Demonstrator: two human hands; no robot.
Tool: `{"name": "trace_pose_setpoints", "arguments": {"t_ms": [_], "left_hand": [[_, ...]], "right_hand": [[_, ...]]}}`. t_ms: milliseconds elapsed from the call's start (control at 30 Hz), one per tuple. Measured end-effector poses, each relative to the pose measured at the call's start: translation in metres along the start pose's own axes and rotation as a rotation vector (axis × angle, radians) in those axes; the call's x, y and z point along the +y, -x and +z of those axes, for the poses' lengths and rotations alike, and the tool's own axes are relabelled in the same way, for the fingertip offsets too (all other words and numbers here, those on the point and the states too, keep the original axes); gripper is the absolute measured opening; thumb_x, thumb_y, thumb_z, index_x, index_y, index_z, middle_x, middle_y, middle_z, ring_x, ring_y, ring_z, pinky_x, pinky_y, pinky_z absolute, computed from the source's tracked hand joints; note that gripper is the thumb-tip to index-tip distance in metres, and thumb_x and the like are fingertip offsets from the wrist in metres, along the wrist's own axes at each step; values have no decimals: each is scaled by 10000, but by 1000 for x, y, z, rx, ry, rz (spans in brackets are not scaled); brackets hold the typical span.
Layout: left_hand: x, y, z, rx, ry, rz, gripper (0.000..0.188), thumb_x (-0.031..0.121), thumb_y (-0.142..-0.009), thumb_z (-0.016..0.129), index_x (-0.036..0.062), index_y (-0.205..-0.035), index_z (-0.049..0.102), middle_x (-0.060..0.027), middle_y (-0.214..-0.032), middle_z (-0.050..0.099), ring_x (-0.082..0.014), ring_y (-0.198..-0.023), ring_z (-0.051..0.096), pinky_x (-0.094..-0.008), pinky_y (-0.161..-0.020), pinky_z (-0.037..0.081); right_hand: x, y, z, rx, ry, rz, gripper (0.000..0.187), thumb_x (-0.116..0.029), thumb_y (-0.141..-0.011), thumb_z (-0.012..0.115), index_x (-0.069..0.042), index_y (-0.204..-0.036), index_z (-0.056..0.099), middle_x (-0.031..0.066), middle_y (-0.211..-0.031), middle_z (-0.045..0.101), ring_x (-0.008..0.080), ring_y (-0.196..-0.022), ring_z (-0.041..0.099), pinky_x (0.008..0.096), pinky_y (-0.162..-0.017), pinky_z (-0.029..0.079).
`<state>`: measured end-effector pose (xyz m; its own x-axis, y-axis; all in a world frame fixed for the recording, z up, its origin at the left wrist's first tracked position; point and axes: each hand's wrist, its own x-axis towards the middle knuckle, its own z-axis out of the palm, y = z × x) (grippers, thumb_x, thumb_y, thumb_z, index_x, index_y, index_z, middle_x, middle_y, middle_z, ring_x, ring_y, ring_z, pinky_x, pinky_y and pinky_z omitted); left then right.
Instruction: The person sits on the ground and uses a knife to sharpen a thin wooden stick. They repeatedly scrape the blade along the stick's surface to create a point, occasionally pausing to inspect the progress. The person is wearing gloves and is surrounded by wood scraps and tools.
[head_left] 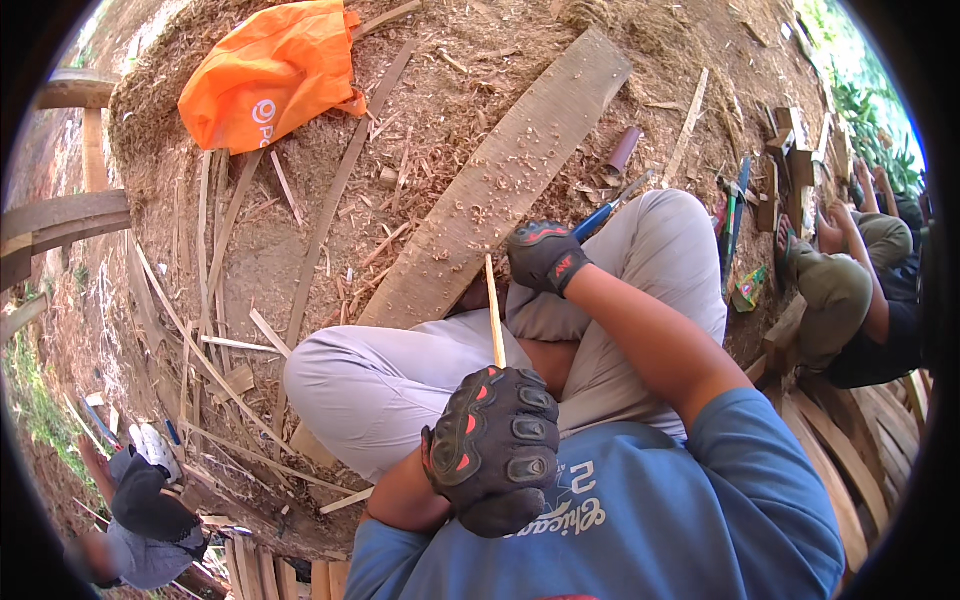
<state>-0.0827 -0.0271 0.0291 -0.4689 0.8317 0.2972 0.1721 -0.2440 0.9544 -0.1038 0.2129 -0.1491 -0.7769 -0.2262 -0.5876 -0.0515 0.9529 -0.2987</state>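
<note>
My left hand (495, 450), in a black glove with hard knuckle pads and red accents, is closed in front of my chest. From its fist a thin pale wooden stick (496, 325) points away from me toward the plank. My right hand (545, 258), gloved the same way, is wrapped round a blue-handled bladed tool (594, 221) over my right shin. Its narrow metal end points away to the right; the exact kind is unclear. Just beyond both hands lies a wide wooden plank (500, 170) sprinkled with curled shavings. The stick's far tip is close to its edge.
An orange bag (270, 75) lies at the far left. Long wood strips (335, 200) and shavings cover the ground. A brown tube (623, 150) lies beyond my right knee. Other people sit at the right (850, 270) and lower left (150, 510); stacked timber (850, 450) is behind right.
</note>
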Motion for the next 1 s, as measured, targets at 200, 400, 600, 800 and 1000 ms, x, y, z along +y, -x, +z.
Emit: {"name": "trace_pose_setpoints", "arguments": {"t_ms": [200, 400, 600, 800, 1000], "left_hand": [[11, -12, -15, -109, -44, 11, 425, 489, -812, 731, 168, -1089, 716, -40, -1125, 697, -322, -1143, 655, -561, -1021, 485], [6, -3, -4, -102, -19, -2, 436, 485, -819, 713, 160, -1108, 701, -60, -1136, 681, -311, -1157, 646, -533, -1013, 500], [15, -29, -19, -167, -12, 53, 335, 440, -787, 716, 163, -974, 692, -58, -951, 648, -298, -925, 655, -480, -871, 531], [14, -37, -1, 55, -47, 95, 217, 355, -723, 720, 153, -731, 640, -30, -710, 579, -283, -677, 603, -447, -660, 489], [20, -49, -11, -26, 7, 84, 222, 330, -730, 729, 133, -712, 631, -45, -657, 557, -283, -609, 571, -438, -595, 455]], "right_hand": [[3, -3, 6, 55, -28, 96, 218, -206, -834, 643, -66, -944, 769, 181, -975, 768, 364, -908, 760, 469, -771, 605], [7, -2, -9, -81, 29, 47, 208, -205, -833, 646, -71, -936, 767, 182, -969, 766, 361, -900, 760, 466, -776, 608], [12, -4, -5, -110, -3, -8, 195, -212, -831, 659, -79, -920, 769, 173, -956, 769, 352, -894, 765, 458, -777, 610], [12, -1, -5, -31, 42, 55, 204, -207, -815, 673, -78, -923, 789, 172, -945, 774, 351, -892, 767, 465, -777, 612], [13, -4, -11, -15, 76, 57, 184, -192, -771, 701, -80, -886, 792, 167, -925, 774, 349, -876, 767, 462, -757, 612]]}}
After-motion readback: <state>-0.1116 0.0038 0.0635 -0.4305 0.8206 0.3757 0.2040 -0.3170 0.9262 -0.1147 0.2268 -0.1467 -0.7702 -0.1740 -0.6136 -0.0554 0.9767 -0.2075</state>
